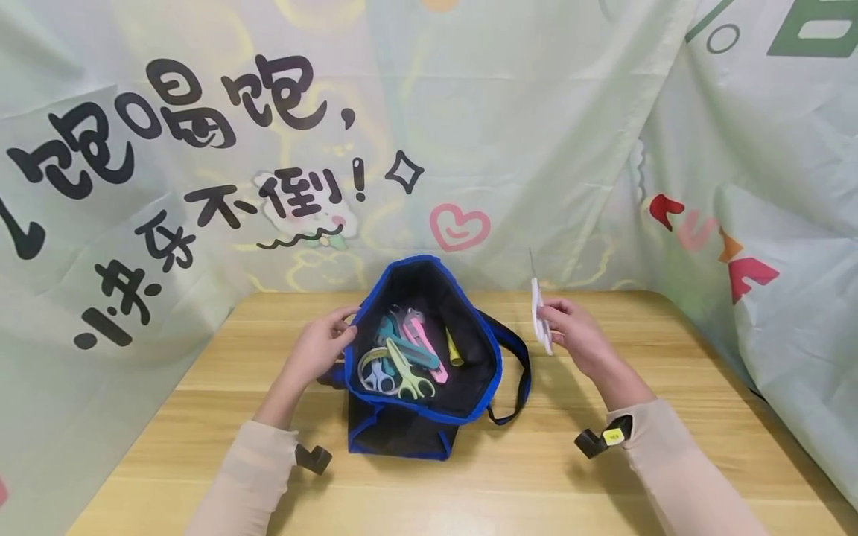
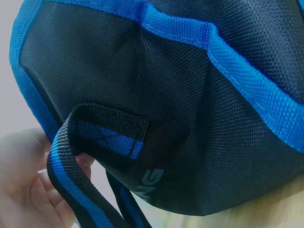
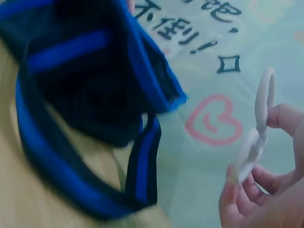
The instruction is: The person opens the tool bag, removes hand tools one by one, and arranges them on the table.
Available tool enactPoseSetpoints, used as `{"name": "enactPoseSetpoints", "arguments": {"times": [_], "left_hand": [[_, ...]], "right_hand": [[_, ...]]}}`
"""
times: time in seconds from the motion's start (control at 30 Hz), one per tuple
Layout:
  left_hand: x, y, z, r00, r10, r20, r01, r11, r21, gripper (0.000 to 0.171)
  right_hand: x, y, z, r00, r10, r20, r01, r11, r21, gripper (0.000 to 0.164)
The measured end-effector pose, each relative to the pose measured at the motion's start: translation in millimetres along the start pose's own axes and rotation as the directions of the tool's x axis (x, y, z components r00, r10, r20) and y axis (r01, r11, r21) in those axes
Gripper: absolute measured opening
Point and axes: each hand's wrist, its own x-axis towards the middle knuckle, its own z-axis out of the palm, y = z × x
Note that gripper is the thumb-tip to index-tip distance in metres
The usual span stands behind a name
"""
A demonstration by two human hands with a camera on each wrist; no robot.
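Note:
A black tool bag with blue trim (image 1: 402, 438) stands on the table with its mouth gaping toward me. My left hand (image 1: 322, 344) grips the left side of its rim; the left wrist view shows the fingers partly behind the strap (image 2: 78, 183). To the right of the bag, my right hand (image 1: 578, 333) holds white-handled scissors (image 1: 540, 320) by the handles, raised, with the thin blade pointing up. Inside the bag lie yellow-green scissors (image 1: 410, 383), light blue scissors (image 1: 380, 378), a teal cutter knife (image 1: 421, 356), a pink cutter knife (image 1: 439, 372) and a yellow object (image 1: 454, 350).
The wooden table (image 1: 523, 476) extends around the bag. The bag's loose strap (image 1: 519, 350) loops out on the right, between bag and right hand. A printed cloth (image 1: 536, 149) hangs behind and along both sides of the table.

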Motion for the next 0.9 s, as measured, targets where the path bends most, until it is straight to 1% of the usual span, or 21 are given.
{"name": "enactPoseSetpoints", "arguments": {"times": [0.03, 0.1, 0.2, 0.27, 0.4, 0.47, 0.53, 0.67, 0.8, 0.9], "left_hand": [[0.3, -0.3, 0.2, 1.000, -0.001, 0.002, 0.001, 1.000, -0.001, 0.042], [0.9, -0.7, 0.9, 1.000, -0.001, 0.003, 0.001, 1.000, 0.002, 0.042], [2.1, -1.3, 1.6, 1.000, 0.003, 0.002, -0.003, 1.000, -0.002, 0.042], [2.6, -1.4, 1.8, 1.000, 0.004, -0.002, -0.004, 1.000, -0.006, 0.042], [1.9, -2.5, 0.6, 1.000, -0.002, -0.015, 0.002, 1.000, -0.007, 0.043], [0.9, -3.5, -0.8, 1.000, -0.005, -0.021, 0.005, 1.000, 0.000, 0.043], [-0.1, -4.1, -2.1, 1.000, -0.012, -0.023, 0.012, 1.000, 0.006, 0.043], [0.8, -4.6, -3.3, 1.000, -0.019, -0.019, 0.019, 1.000, 0.006, 0.043], [2.7, -5.6, -3.2, 1.000, -0.010, -0.009, 0.010, 1.000, -0.004, 0.043], [1.4, -6.5, -2.2, 1.000, -0.017, -0.003, 0.017, 1.000, 0.009, 0.043]], "right_hand": [[-1, 2, -4, 1.000, -0.006, -0.030, 0.004, 0.998, -0.060, 0.032], [-2, 5, -11, 0.997, -0.017, -0.078, 0.001, 0.981, -0.193, 0.040], [-5, 13, -20, 0.992, -0.022, -0.127, -0.025, 0.934, -0.355, 0.045], [-7, 18, -24, 0.989, -0.028, -0.145, -0.037, 0.904, -0.426, 0.047], [-8, 27, -31, 0.986, -0.048, -0.162, -0.035, 0.878, -0.477, 0.047], [-7, 31, -33, 0.984, -0.057, -0.168, -0.039, 0.857, -0.514, 0.046], [-6, 35, -35, 0.983, -0.051, -0.177, -0.058, 0.825, -0.562, 0.046], [-3, 40, -38, 0.980, -0.025, -0.196, -0.112, 0.748, -0.654, 0.048], [-2, 47, -41, 0.981, -0.010, -0.192, -0.132, 0.689, -0.712, 0.048], [-1, 56, -42, 0.984, 0.002, -0.175, -0.134, 0.652, -0.747, 0.046]]}}
